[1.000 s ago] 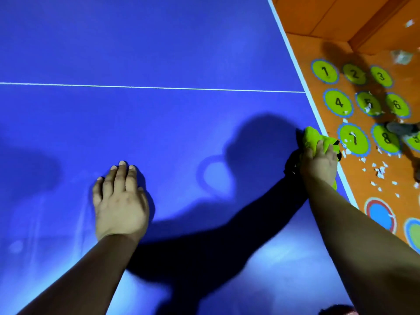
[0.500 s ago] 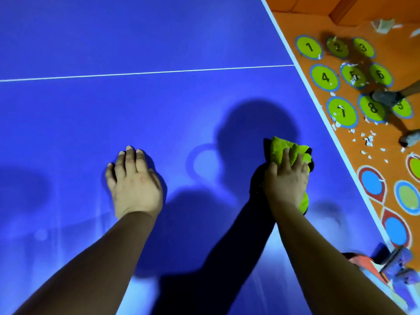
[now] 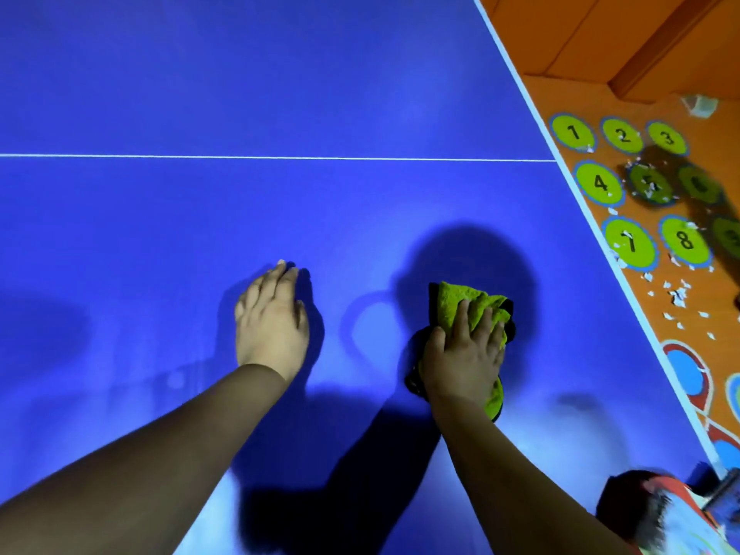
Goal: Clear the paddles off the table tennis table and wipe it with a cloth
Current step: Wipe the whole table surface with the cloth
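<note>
The table (image 3: 280, 94) is a large, rigid blue slab with a smooth, hard top and a white line (image 3: 280, 157) across it. It will take firm downward pressure without shifting. No paddle can be identified on the part in view. A blurred red and blue object (image 3: 680, 510) sits at the lower right corner, and what it is cannot be told.

The left hand (image 3: 272, 326) lies flat on the table as a brace, fingers straight and pressed together. The right hand (image 3: 464, 362) presses down on the cloth (image 3: 460, 302), fingers extended and slightly spread over it, thumb at its left side.

The cloth lies on the table under the right hand, in the near half and well in from the right edge. It is green, with a dark underside showing at its margins. It is judged to be light, soft and limp. It bunches easily and should slide readily on the smooth top. Hold it by pressing a flat palm on the middle of the wad. A pinch at one corner would let the rest trail and fold.

Change from the earlier frames:
- One second ago the cloth and right hand were at the right edge of the table. They have since travelled inward, toward the left hand.
- The left hand has stayed flat on the table.
</note>
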Available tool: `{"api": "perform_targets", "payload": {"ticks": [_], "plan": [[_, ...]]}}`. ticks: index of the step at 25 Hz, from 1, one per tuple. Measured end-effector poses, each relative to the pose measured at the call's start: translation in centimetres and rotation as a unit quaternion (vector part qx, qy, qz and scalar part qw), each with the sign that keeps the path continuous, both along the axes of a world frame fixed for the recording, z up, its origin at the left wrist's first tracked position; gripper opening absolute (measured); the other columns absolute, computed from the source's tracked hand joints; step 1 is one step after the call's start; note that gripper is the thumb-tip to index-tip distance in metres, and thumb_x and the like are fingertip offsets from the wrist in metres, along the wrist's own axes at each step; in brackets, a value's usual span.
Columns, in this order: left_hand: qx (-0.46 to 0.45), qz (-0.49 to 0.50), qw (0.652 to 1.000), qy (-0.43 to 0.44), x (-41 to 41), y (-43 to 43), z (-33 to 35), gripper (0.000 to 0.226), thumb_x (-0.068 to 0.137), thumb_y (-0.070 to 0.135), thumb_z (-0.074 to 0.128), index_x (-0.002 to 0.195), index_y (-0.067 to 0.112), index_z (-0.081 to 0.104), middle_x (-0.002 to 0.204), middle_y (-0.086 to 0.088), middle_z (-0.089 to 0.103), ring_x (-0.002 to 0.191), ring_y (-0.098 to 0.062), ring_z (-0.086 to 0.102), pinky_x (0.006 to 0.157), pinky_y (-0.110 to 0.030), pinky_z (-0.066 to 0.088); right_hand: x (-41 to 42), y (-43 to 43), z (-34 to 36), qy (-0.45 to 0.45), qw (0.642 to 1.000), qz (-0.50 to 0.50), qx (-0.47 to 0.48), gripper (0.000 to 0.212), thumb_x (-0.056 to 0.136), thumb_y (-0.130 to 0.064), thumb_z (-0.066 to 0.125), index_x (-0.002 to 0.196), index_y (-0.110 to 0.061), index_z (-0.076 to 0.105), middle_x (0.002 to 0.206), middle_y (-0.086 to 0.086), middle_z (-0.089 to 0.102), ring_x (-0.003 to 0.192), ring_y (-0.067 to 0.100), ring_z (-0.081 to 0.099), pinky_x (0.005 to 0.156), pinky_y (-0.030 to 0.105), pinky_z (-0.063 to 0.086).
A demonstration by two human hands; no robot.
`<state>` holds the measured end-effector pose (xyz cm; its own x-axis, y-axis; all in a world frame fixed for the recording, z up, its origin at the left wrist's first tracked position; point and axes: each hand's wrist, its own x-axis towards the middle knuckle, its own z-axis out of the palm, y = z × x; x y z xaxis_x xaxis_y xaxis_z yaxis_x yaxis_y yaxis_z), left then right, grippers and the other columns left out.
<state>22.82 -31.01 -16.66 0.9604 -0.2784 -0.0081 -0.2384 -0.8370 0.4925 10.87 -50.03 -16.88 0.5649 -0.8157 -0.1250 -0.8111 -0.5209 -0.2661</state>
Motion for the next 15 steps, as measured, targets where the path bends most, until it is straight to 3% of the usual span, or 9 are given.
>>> {"api": "perform_targets", "payload": {"ticks": [4,9,15], "plan": [[0.017,0.003,0.999,-0.033,1.2,9.0,0.0,0.045,0.085,0.007,0.055,0.13,0.007,0.051,0.14,-0.009,0.046,0.129,-0.032,0.038,0.105,-0.044,0.023,2.6,5.6,0.0,0.008,1.0,0.023,0.008,0.064,0.095,-0.041,0.043,0.152,-0.033,0.015,0.162,0.004,0.002,0.148,0.023,-0.005,0.118,0.041,0.0],[0.076,0.011,0.995,-0.061,4.0,21.8,-0.7,0.053,0.08,0.028,0.033,0.123,0.005,0.056,0.133,-0.011,0.053,0.118,-0.035,0.047,0.096,-0.046,0.029,7.6,14.4,-0.1,0.001,0.999,0.049,-0.001,0.064,0.095,-0.041,0.041,0.153,-0.03,0.016,0.161,0.006,0.003,0.148,0.026,-0.004,0.118,0.043,0.0],[0.103,0.055,0.991,-0.07,7.5,32.0,-1.4,0.055,0.081,0.031,0.029,0.121,0.004,0.057,0.131,-0.014,0.054,0.115,-0.037,0.048,0.098,-0.047,0.028,15.6,28.9,-0.6,0.006,0.985,0.172,-0.007,0.063,0.096,-0.043,0.035,0.153,-0.028,0.013,0.161,0.008,0.001,0.147,0.028,-0.005,0.118,0.043,-0.003]]}}
